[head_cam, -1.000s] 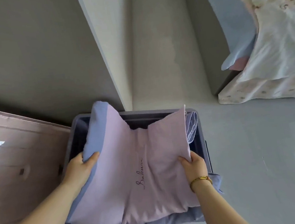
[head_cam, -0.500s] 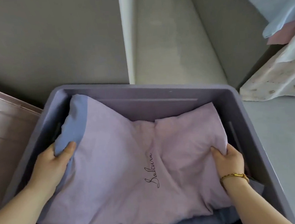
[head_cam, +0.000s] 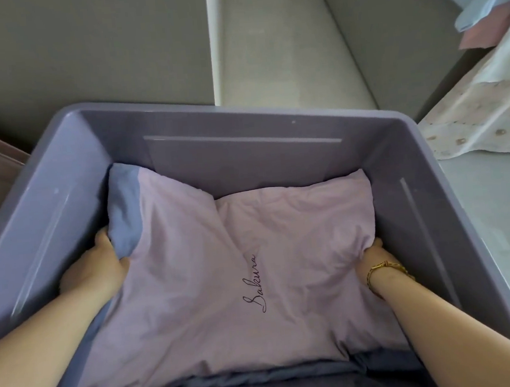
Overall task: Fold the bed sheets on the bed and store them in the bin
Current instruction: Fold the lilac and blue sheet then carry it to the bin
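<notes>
Sheet [head_cam: 223, 273] now sits lower, down inside bin [head_cam: 240, 114]; left hand [head_cam: 95, 269] and right hand [head_cam: 373, 252] each grip an edge, fingers curled. More bedding [head_cam: 487, 111] outside.

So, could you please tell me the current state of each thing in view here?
pink sheet: folded, lying inside the bin.
bin: open, no lid on.
left hand: grips the sheet's left edge.
right hand: grips the sheet's right edge.
dark blue fabric: in the bin, under the pink sheet.
bedding: outside the bin, at the right of the view.
</notes>
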